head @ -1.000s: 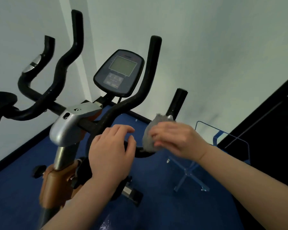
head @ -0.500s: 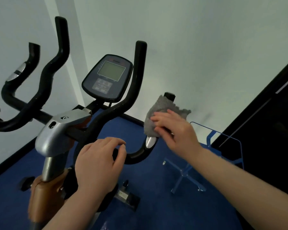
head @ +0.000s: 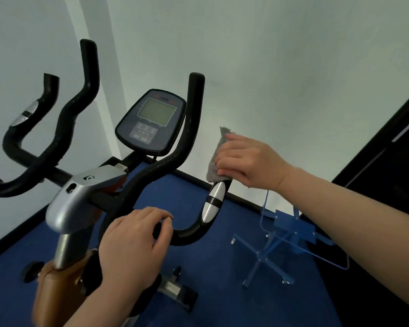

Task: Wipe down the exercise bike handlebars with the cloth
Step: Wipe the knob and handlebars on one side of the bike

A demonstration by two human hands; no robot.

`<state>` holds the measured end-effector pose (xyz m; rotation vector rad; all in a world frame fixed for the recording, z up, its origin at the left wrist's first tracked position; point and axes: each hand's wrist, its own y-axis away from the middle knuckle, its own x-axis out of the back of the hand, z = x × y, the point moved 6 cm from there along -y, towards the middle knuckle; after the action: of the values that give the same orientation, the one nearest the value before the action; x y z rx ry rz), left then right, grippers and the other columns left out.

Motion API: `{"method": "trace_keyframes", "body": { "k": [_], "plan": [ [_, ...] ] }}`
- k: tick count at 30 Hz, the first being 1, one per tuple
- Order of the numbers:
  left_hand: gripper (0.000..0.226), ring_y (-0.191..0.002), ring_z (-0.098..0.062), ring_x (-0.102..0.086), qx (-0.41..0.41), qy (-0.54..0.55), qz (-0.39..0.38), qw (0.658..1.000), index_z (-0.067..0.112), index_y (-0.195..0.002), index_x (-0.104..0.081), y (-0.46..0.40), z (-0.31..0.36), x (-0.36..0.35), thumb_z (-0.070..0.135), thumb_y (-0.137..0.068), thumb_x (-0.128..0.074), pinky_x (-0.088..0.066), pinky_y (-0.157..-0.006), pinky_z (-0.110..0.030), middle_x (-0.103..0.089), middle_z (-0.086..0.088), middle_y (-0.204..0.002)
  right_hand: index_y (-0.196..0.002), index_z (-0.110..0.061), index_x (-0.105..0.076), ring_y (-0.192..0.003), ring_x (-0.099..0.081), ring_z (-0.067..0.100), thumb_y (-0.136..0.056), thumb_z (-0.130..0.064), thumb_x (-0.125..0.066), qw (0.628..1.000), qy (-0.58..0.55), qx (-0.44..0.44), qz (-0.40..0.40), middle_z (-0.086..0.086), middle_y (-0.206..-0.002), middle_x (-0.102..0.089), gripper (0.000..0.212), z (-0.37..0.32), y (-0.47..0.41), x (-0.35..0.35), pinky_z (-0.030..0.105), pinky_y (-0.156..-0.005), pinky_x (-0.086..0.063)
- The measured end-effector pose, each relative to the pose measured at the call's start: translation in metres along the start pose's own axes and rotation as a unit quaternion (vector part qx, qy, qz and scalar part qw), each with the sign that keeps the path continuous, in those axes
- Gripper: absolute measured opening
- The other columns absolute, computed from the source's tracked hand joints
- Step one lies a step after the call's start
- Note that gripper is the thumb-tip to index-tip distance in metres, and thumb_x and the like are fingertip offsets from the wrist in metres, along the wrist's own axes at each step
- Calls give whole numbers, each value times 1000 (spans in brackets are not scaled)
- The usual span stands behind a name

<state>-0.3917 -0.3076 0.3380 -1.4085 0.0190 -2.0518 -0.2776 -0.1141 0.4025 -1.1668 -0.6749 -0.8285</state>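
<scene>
The black handlebars (head: 175,161) curved upward from the bike's grey clamp, one low bar end bearing a silver sensor strip. The grey cloth (head: 216,159) was wrapped over that bar's upright tip, bunched, one corner pointing up.

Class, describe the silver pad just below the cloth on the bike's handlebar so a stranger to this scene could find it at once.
Start at the console in the middle of the exercise bike. To its right, the outer black handlebar curves upward, its tip wrapped in the grey cloth held by the right hand. Just below the cloth sits the silver pad, the only shiny oval on that bar, crossed by a black band.
</scene>
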Motion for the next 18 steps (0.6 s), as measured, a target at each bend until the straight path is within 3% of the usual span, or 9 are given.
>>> {"method": "trace_keyframes", "body": {
  "k": [3, 5, 7, 11, 14, 18],
  "plan": [
    [25, -75, 0, -58, -1, 6, 6, 1000, 34, -82, -66, 0, -1, 0, 37, -87, -41, -34, -70, -22, -65, 22, -81, -84, -10, -72, -95, -67, 19, -91, -20, -62, 995, -26, -69, 63, -1, -91, -73, 16, 7, 1, 2, 36, -75, -54],
    [27, -73, 1, -57, -2, 9, 7, 1000, 34, -82, -66, 1, -2, 0, 37, -88, -40, -34, -70, -22, -65, 21, -80, -82, -10, -73, -93, -68, 16, -88, -19, -68, 979, -49, -139, 141, 0, -93, -74, 12, 12, 5, 3, 35, -72, -56],
    [28, -74, 1, -57, -9, 7, 7, 1000, 34, -82, -67, 1, -1, -1, 37, -88, -39, -34, -70, -22, -65, 21, -81, -83, -8, -74, -92, -69, 13, -84, -16, -72, 944, -87, -232, 217, 2, -95, -74, 9, 17, 12, 2, 35, -78, -57],
    [29, -74, 1, -58, -3, 12, 13, 1000, 33, -80, -67, 1, -2, -1, 37, -88, -39, -36, -70, -23, -66, 21, -81, -89, -10, -73, -94, -68, 4, -82, -15, -71, 785, -192, -450, 381, -1, -100, -72, 9, 6, 28, -18, 20, -89, -51],
    [30, -75, 1, -58, -1, 12, 17, 1000, 33, -80, -67, 1, -2, -1, 37, -88, -38, -36, -71, -24, -66, 21, -81, -94, -12, -72, -99, -67, 4, -84, -18, -69, 662, -242, -527, 475, 0, -103, -72, 12, -5, 34, -27, 20, -91, -50],
    [31, -72, 0, -56, -5, 12, 21, 1000, 32, -79, -67, 1, -2, -1, 38, -87, -37, -35, -70, -24, -65, 20, -79, -98, -10, -73, -97, -68, 7, -86, -20, -67, 573, -287, -575, 509, 2, -101, -74, 17, -15, 38, -30, 28, -92, -53]
  ]
}}
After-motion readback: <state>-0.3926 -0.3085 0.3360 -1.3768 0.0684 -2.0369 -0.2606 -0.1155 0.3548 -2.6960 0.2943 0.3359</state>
